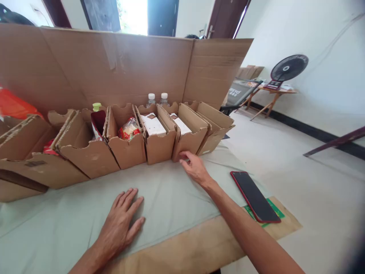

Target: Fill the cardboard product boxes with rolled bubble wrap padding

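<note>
My left hand [124,217] lies flat on the pale green cloth [171,194], fingers spread, holding nothing. My right hand [194,165] reaches to the lower front of a cardboard bin [192,142] holding a white box [180,123]; its fingers are curved and apart, with nothing visible in them. Whether the fingertips touch the bin I cannot tell. Left of it stands another cardboard bin [161,148] with a white box [154,124], then a bin [128,154] holding a red and clear snack packet [129,129].
A row of several cardboard bins runs along the table before a tall cardboard screen [128,68]. Two white-capped bottles [151,98] stand behind the bins. A phone [255,196] lies at the right table edge. Farther off is a fan [289,68] on a small wooden table [275,91].
</note>
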A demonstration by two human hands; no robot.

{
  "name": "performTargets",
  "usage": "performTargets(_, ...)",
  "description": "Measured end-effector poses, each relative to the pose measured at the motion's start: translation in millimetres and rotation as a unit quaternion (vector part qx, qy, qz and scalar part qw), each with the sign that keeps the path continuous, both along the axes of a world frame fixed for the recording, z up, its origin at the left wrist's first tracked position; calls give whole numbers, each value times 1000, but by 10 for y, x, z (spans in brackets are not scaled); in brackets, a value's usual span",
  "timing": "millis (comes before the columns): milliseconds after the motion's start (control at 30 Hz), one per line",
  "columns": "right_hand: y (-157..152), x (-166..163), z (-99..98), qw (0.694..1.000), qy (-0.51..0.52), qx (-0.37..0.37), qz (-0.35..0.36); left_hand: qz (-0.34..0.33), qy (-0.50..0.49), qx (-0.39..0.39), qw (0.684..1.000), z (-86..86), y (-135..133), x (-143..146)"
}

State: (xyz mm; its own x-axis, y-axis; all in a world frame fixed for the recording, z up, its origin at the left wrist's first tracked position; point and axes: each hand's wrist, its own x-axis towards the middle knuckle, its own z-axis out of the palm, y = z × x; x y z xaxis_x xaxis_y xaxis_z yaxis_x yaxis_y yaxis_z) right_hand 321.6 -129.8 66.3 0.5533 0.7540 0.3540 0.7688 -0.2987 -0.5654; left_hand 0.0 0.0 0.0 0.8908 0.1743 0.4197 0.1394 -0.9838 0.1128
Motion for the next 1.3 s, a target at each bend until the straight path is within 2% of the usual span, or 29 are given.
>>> performTargets(100,115,-36,-12,1000,-23,-4,7,-2,-1,1,1000,-14,13,-9)
performTargets(200,-10,-70,99,998,-56,6,7,0,-2,-7,1000,-37,24,-18)
performTargets(300,-297,57,369,993,-99,51,-31,-2,-4,-18,1000,-52,33,-22)
performTargets(400,-558,385,711,970,-189,95,-119,-10,-10,-25,1000,-52,40,-22)
performTargets(467,-633,646,890,944,-275,66,-169,-12,-15,-19,1000,-46,44,-21)
performTargets(500,-637,765,951,934,-311,28,-176,-13,-17,-13,1000,-43,46,-20)
performTargets(600,-574,1006,1036,925,-345,-89,-133,-16,-20,5,1000,-36,50,-15)
performTargets(667,-553,1040,1054,924,-349,-121,-103,-16,-21,12,1000,-38,52,-12)
performTargets(833,-835,769,1137,917,-369,-137,-70,-9,-21,-3,1000,-58,50,-18)
performTargets(967,-1029,376,1302,923,-317,-218,1,-3,-14,-13,1000,-68,41,-26)
performTargets(1033,-933,134,1408,929,-262,-258,33,-4,-17,-5,1000,-71,38,-24)
performTargets(1133,-608,-252,1569,935,-202,-290,42,-11,-24,11,1000,-73,37,-13)
performTargets(1200,-420,-481,1678,946,-164,-271,64,-14,-26,12,1000,-72,44,-7)
performTargets(1233,-375,-573,1731,959,-137,-233,82,-14,-25,8,1000,-70,50,-7)
performTargets(1300,-415,-684,1822,986,-74,-109,103,-11,-28,-7,1000,-59,62,-16)
